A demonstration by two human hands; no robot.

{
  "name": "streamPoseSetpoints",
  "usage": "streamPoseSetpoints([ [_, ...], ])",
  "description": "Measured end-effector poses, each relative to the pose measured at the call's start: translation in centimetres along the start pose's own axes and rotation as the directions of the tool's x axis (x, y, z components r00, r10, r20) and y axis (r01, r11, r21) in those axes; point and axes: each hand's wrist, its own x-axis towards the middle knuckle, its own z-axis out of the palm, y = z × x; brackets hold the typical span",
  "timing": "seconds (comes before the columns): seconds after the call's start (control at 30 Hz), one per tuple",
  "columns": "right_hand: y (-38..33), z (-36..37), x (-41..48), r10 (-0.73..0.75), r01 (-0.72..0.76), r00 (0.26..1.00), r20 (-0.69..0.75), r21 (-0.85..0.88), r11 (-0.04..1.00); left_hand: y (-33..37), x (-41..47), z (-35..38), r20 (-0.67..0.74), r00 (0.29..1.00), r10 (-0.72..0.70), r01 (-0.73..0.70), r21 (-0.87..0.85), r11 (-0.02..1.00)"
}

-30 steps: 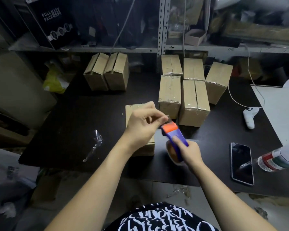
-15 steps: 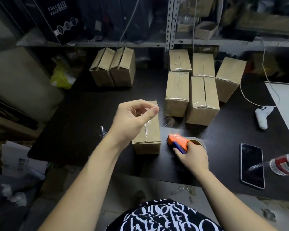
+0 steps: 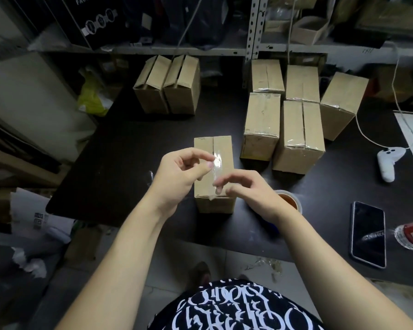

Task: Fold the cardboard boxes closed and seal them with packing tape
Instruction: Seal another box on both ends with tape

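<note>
While the black counter (image 3: 129, 144) is carrying everything here, five cardboard boxes (image 3: 298, 136) with shiny tape across their seams are standing clustered at its back right, and two more boxes (image 3: 167, 86), top flaps slightly raised, are sitting side by side at the back left. A single cardboard box (image 3: 224, 146) is standing alone near the front edge, its flaps folded shut. The left grip (image 3: 177, 172) is hovering over this box's left half, and the right grip (image 3: 248, 189) is hanging over its near right corner. A dark phone (image 3: 367, 234) is lying screen up at the right, a white game controller (image 3: 389, 163) is resting behind it, and a tape roll (image 3: 290, 202) is peeking out just behind the right wrist. Smallest, a clear tape strip (image 3: 217, 163) is running along the lone box's centre seam, though whether it is touching the cardboard I cannot tell: the left grip is pinching its far end between thumb and forefinger, while the right grip is pinching its near end with curled fingertips at the box's front edge
</note>
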Motion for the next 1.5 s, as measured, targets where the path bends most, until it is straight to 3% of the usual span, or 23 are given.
streamPoseSetpoints([
  [0.13,0.8,-0.3,-0.5,0.088,-0.088,0.996,0.02,-0.006,0.996,-0.3,-0.1,-0.7,-0.078,0.996,0.044,-0.042,0.021,0.999],
  [0.3,1.5,-1.3,-1.6,0.162,-0.141,0.978,-0.13,0.159,0.977,-1.9,-0.3,-1.8,-0.237,0.969,0.066,-0.051,0.072,0.996],
  [0.47,2.8,-2.3,-1.8,0.338,-0.265,0.915,-0.22,0.303,0.915,-4.8,-0.8,-1.2,-0.33,0.944,-0.014,0.032,0.05,0.998],
  [0.57,3.4,-2.0,-1.6,0.383,-0.278,0.869,-0.314,0.33,0.902,-6.6,-1.0,-0.3,-0.358,0.923,-0.142,0.162,0.026,0.986],
  [0.77,4.0,-2.2,-2.0,0.363,-0.315,0.864,-0.35,0.188,0.93,-8.5,-1.2,-0.5,-0.313,0.875,-0.37,0.357,-0.101,0.929],
  [1.0,5.2,-1.5,-2.3,0.332,-0.35,0.857,-0.395,0.026,0.936,-10.0,-1.2,-0.6,-0.365,0.872,-0.327,0.333,-0.048,0.942],
  [1.13,5.2,-1.4,-2.0,0.3,-0.313,0.862,-0.408,0.036,0.949,-10.3,-1.2,-0.9,-0.324,0.878,-0.352,0.366,-0.019,0.93],
  [1.5,5.4,-1.7,-1.9,0.362,-0.378,0.833,-0.419,0.047,0.925,-11.2,-0.6,-0.4,-0.341,0.879,-0.335,0.326,-0.085,0.942],
])
